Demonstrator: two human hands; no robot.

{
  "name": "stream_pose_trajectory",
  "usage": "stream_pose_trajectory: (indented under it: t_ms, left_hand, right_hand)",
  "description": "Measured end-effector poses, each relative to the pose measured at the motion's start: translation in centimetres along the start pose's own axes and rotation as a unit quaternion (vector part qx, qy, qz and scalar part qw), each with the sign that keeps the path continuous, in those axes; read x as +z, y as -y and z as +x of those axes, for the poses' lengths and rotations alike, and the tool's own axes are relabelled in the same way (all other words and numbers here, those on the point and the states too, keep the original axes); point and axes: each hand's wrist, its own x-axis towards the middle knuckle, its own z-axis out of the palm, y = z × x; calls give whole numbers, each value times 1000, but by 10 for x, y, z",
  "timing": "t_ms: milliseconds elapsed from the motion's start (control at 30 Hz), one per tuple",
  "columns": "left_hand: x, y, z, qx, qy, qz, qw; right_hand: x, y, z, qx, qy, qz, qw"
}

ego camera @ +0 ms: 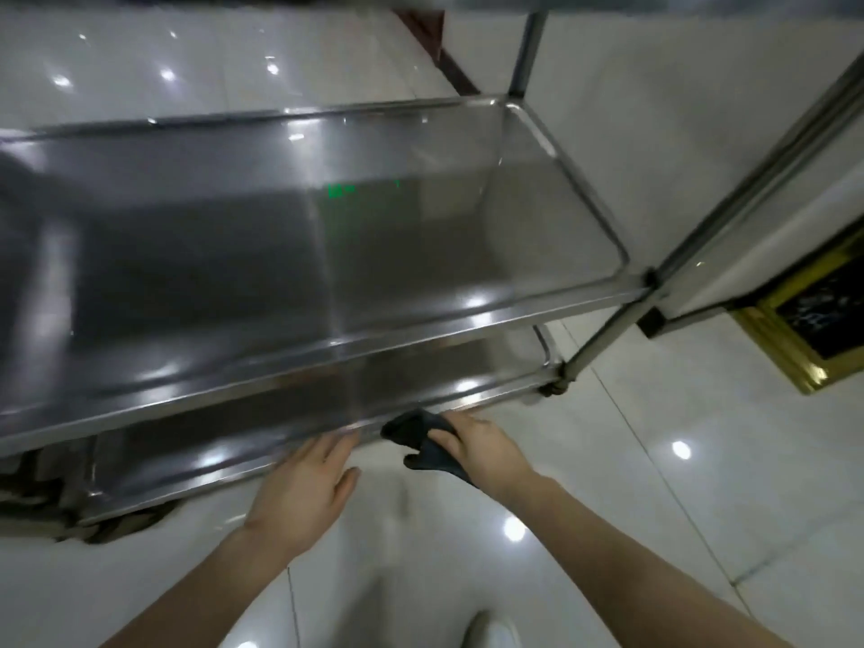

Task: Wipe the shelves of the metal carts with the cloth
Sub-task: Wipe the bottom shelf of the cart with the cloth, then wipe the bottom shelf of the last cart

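A crumpled dark grey cloth (411,432) is gripped in the curled fingers of the right hand (481,453) and held against the front rim of the lowest shelf (210,444) of a shiny stainless-steel cart (603,329). The left hand (299,498) is laid just beside it, fingers straight, fingertips at the same rim. The middle shelf (327,236) is seen above, with glossy white floor tiles (654,484) below.

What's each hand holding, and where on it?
Right hand grips the dark cloth around its bunched middle, loose ends sticking out, at the front rim of the bottom shelf. Left hand holds nothing; straight fingers rest on that rim.
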Motion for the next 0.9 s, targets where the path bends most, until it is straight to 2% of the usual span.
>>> stream_pose_trajectory:
  t_ms: [100, 333, 533, 733, 900]
  left_hand:
    - [-71, -42, -26, 21, 28, -3, 999]
    - [-264, -137, -58, 44, 24, -5, 999]
    - [-415, -222, -52, 131, -22, -24, 991]
    - [-503, -283, 3, 182, -97, -81, 975]
    - [-556, -339, 75, 195, -170, -95, 961]
  right_hand:
    - [-60, 23, -63, 8, 5, 29, 1000]
    - [-229, 67, -202, 56, -35, 68, 995]
    - [-370, 87, -299, 99, -101, 78, 987]
    - [-474, 81, -355, 137, -198, 67, 968]
    - [-564, 41, -362, 121, -255, 83, 956]
